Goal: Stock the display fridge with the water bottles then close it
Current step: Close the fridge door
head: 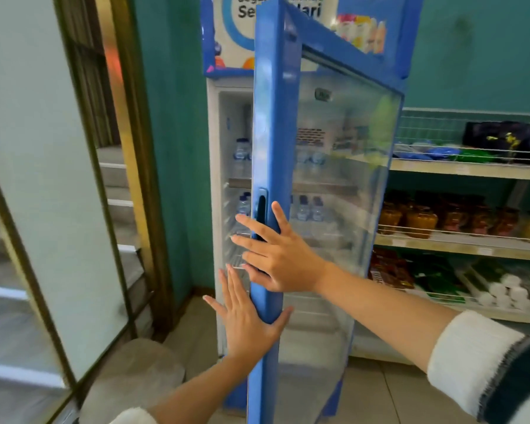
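Note:
The display fridge stands ahead with its blue-framed glass door partly open, hinged on the right. Water bottles with blue caps stand on the upper shelf, and more bottles show through the glass on the shelf below. My right hand lies flat, fingers spread, on the door's blue edge at the black handle recess. My left hand presses flat on the same edge lower down. Neither hand holds anything.
A gold-framed glass partition stands at the left, with steps behind it. A round beige stool sits on the floor at the lower left. Wire shelves with jars and packets fill the right wall.

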A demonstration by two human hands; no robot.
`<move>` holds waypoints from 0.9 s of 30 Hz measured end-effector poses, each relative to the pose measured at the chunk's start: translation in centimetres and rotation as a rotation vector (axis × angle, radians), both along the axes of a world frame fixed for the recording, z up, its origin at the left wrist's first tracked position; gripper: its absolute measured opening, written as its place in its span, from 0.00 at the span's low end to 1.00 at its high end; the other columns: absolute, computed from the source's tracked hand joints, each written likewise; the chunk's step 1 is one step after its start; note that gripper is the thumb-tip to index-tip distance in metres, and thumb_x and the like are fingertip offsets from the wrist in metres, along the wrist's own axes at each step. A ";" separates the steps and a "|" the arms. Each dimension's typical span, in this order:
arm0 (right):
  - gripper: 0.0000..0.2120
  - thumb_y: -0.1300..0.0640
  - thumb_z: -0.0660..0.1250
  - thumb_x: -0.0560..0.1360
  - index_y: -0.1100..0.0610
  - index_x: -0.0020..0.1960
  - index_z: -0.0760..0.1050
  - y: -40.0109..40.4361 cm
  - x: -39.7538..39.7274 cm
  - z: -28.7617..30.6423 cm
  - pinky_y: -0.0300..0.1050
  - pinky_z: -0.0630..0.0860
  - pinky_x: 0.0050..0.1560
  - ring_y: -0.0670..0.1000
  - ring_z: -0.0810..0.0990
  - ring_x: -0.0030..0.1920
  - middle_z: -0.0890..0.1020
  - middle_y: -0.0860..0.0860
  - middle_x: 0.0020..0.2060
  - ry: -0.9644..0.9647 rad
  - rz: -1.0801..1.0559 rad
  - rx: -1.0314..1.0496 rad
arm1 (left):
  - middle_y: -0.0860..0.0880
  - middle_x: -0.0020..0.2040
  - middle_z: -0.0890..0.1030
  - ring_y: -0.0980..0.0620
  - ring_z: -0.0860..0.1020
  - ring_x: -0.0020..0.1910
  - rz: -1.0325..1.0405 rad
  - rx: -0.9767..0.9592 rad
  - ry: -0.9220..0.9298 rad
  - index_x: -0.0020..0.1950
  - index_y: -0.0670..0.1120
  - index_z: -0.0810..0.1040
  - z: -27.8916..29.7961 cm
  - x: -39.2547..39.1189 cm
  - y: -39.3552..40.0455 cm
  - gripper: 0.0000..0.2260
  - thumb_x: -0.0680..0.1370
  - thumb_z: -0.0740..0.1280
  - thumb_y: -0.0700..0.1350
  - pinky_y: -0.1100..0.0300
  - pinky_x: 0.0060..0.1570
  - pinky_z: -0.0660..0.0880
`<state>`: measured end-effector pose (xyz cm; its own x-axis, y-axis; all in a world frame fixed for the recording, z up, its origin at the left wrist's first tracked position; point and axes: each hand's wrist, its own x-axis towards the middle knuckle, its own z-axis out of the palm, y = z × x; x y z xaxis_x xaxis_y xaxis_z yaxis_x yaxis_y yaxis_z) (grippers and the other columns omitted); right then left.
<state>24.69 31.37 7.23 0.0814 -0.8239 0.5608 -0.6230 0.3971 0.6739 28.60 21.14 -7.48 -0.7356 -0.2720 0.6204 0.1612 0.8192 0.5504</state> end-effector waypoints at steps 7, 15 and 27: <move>0.17 0.51 0.58 0.78 0.57 0.44 0.83 -9.3 -6.4 -0.1 0.64 0.36 0.74 0.57 0.63 0.74 0.83 0.49 0.49 -0.096 -0.196 0.047 | 0.46 0.79 0.38 0.46 0.37 0.77 0.019 -0.107 -0.097 0.78 0.42 0.38 -0.4 -7.1 -9.0 0.53 0.69 0.61 0.72 0.35 0.68 0.33; 0.17 0.49 0.60 0.76 0.59 0.47 0.82 -17.6 -14.8 -1.0 0.64 0.38 0.75 0.57 0.63 0.74 0.81 0.51 0.51 -0.195 -0.452 0.069 | 0.43 0.79 0.42 0.44 0.38 0.77 0.145 -0.193 -0.302 0.78 0.45 0.36 -1.0 -16.1 -16.1 0.53 0.67 0.48 0.80 0.31 0.66 0.37; 0.18 0.47 0.60 0.77 0.56 0.54 0.83 -24.3 -28.1 -1.6 0.66 0.33 0.73 0.60 0.61 0.75 0.78 0.55 0.62 -0.129 -0.632 0.121 | 0.43 0.78 0.42 0.46 0.38 0.77 0.172 -0.260 -0.305 0.78 0.41 0.41 -2.2 -29.9 -22.0 0.58 0.63 0.43 0.83 0.30 0.67 0.37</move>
